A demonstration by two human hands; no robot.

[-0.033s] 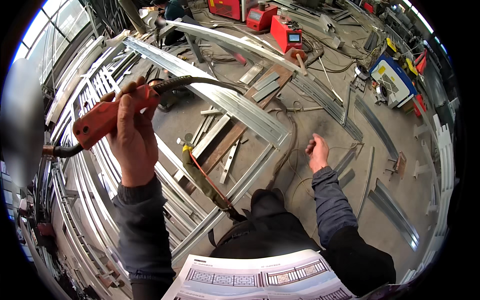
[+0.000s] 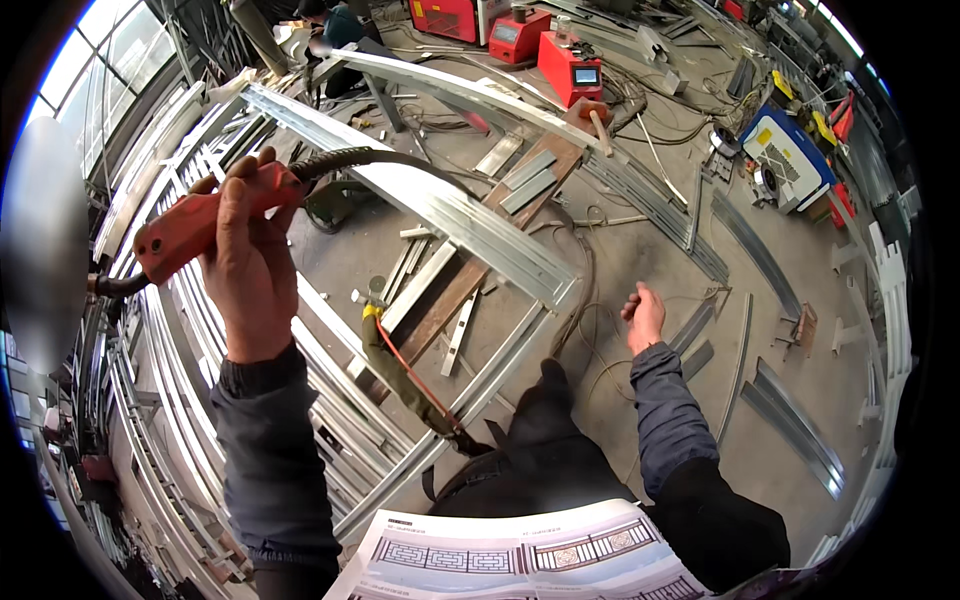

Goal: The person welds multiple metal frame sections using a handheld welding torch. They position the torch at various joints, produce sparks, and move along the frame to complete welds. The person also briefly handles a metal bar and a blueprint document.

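Observation:
My left hand (image 2: 250, 300) is raised at the left, wrapped round the red handle of a welding torch (image 2: 180, 235). The torch's dark bent neck points left, its tip blurred at the rim. From the handle's other end a black ribbed cable (image 2: 400, 158) arcs right over a long galvanized steel profile (image 2: 440, 215). My right hand (image 2: 645, 318) hangs above the concrete floor, fingers loosely curled and nothing visible in them. Between my hands, a dark green sleeved hose (image 2: 400, 370) with a yellow band and a red line leans by the steel frame (image 2: 500, 372).
A printed sheet with railing pictures (image 2: 450, 550) is at my front. Long steel bars (image 2: 180, 350) fill the left. Angle pieces (image 2: 795, 425) lie right. Red machines (image 2: 570, 72) and a blue-white machine (image 2: 787, 160) stand farther off. Another person (image 2: 345, 35) crouches far back. Cables cross the floor.
My left hand has shifted slightly left with the welding torch. My right hand has moved a little to the right and down. The view has shifted slightly.

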